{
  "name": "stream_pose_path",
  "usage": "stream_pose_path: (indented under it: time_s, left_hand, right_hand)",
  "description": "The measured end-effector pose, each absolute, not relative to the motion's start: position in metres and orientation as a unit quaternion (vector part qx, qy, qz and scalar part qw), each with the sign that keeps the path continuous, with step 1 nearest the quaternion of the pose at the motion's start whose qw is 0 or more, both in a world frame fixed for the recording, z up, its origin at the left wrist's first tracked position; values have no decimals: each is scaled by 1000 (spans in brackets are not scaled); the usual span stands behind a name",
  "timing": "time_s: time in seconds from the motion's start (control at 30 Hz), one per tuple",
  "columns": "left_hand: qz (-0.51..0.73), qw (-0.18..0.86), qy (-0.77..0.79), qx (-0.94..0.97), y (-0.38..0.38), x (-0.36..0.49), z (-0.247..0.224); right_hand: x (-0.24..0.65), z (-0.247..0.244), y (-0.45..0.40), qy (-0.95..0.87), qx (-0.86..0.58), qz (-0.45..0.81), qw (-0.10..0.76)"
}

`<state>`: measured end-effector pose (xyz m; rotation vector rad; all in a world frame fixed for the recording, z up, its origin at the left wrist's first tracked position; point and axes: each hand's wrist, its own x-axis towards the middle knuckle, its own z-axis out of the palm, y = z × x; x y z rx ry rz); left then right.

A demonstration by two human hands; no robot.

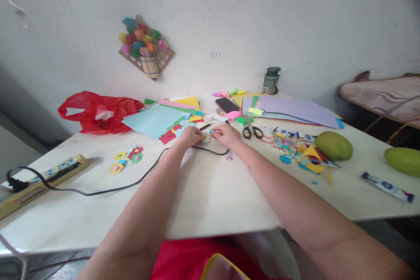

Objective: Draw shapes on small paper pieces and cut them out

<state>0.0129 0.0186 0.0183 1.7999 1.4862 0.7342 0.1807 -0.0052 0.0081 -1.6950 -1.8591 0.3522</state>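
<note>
My left hand (190, 137) is closed at the edge of a small round pale disc (206, 138) over the middle of the table; its kind is too small to tell. Just to the right, my right hand (227, 135) pinches a small blue piece (211, 131), likely paper. Behind the hands lies a white glue gun (218, 118), apparently joined to a black cord (144, 178) that passes under my left forearm. A short dark stick (205, 126) rests between the hands and the coloured paper scraps (177, 129). Black-handled scissors (252, 131) lie right of my right hand.
Paper flowers (134, 154) and a power strip (55, 177) are at left, with a red plastic bag (101, 111) behind. Paper sheets (295, 109), a phone (227, 105), cut scraps (295, 151), glue tubes (387, 187) and green mangoes (334, 145) occupy the back and right.
</note>
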Motion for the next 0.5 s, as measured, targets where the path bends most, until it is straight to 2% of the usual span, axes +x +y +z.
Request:
stream_pose_path:
  time_s: [0.33, 0.5]
  left_hand:
    - [288, 361, 527, 714, 16, 19, 17]
    - [296, 372, 529, 702, 16, 22, 17]
  right_hand:
    - [179, -8, 12, -670, -582, 255, 384]
    - [175, -10, 14, -654, -580, 280, 397]
